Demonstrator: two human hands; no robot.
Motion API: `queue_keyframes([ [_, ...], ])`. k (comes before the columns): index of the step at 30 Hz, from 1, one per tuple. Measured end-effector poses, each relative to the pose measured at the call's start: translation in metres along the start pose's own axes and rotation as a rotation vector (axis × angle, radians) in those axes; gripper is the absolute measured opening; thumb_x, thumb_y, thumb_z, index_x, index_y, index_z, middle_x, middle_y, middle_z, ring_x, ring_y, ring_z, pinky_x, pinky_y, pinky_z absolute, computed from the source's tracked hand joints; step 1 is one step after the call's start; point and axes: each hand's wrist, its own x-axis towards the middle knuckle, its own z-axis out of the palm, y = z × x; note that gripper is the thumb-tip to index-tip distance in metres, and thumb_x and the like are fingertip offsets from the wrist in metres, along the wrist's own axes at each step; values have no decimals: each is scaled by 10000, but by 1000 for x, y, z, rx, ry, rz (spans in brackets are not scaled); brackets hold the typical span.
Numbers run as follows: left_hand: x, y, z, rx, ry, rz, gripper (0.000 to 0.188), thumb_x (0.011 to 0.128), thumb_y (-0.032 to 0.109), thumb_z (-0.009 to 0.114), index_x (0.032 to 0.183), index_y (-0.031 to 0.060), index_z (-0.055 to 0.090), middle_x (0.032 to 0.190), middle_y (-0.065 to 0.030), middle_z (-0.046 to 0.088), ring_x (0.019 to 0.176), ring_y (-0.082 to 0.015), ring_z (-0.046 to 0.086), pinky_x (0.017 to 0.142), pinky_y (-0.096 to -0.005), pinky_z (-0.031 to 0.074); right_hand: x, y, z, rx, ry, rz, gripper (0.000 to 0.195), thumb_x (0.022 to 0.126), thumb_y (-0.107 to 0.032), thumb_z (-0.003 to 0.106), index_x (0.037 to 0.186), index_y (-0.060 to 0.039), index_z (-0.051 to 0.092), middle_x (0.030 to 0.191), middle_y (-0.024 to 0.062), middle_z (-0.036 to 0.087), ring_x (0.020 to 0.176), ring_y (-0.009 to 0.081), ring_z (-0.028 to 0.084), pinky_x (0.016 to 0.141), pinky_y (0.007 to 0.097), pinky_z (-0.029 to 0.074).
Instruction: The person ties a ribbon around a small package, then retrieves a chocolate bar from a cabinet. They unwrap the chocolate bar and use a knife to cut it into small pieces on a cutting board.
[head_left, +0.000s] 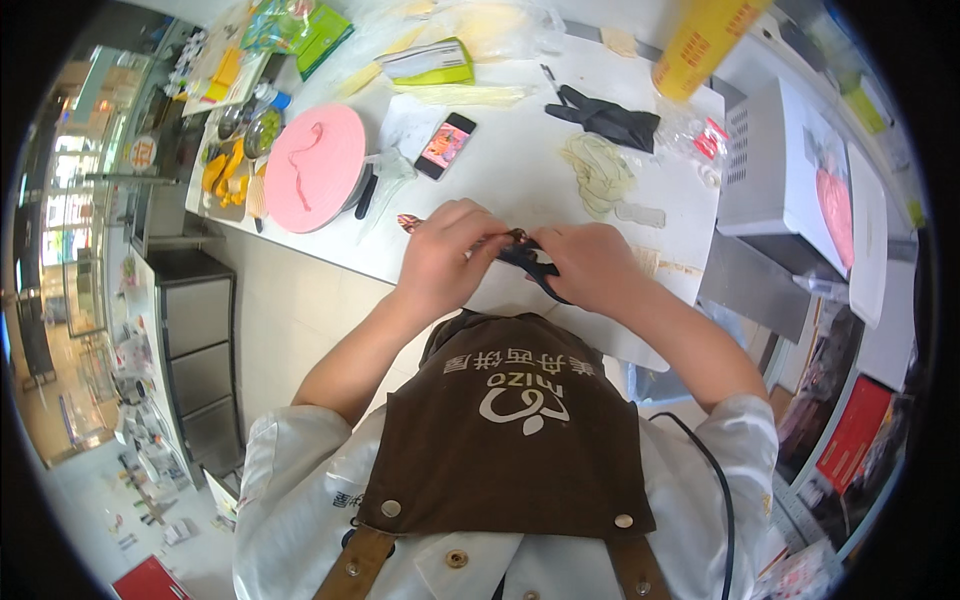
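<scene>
My left hand (454, 247) pinches a small, dark patterned piece (516, 237) close to the table's front edge. A colourful striped end (409, 222) sticks out on the far side of that hand; whether both belong to one item is hidden by my fingers. In my right hand (592, 262) is a black-handled tool (551, 279) that looks like scissors, its working end close against the piece at my left fingertips. The two hands nearly meet. Beyond them lies a phone (445, 146) with a lit picture on its screen.
Left on the white table (502, 184) stands a round pink disc (337, 161) bearing a thin pink strip, with a black handle (366, 196) beside it. Cut mango (225, 176) lies further left. Black gloves (604, 116), crumpled pale film (600, 169) and a yellow roll (705, 49) are at right.
</scene>
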Motion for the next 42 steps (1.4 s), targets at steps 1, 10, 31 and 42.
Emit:
queue_keyframes([
  [1, -2, -1, 0, -31, 10, 3, 145, 802, -7, 761, 922, 28, 687, 868, -99, 651, 784, -272, 630, 675, -368, 517, 0, -3, -2, 18, -22, 34, 443, 757, -214, 774, 1139, -72, 600, 975, 113, 668, 927, 328, 653, 809, 447, 500],
  [10, -16, -2, -7, -85, 119, 70, 193, 759, 12, 774, 922, 80, 697, 879, -55, 652, 782, -276, 627, 668, -372, 512, 20, -37, 16, -66, 72, 30, 394, 763, -193, 757, 1082, -80, 555, 934, 123, 664, 862, 338, 655, 745, 452, 504],
  [31, -43, -105, -164, -852, 900, -301, 278, 1032, 350, 591, 1173, 120, 526, 1024, -5, 558, 848, -110, 538, 816, -276, 478, 61, -74, 16, -38, 66, 128, 400, 835, -382, 765, 1025, -82, 583, 816, 140, 689, 766, 377, 694, 638, 483, 545],
  [42, -96, -190, -32, -198, -373, -392, 528, 769, 81, 708, 1290, 110, 630, 985, -41, 617, 864, -191, 593, 744, -305, 489, 69, -60, 28, 94, 41, 230, 513, 800, -438, 803, 1104, -79, 600, 899, 156, 707, 871, 399, 684, 724, 499, 532],
])
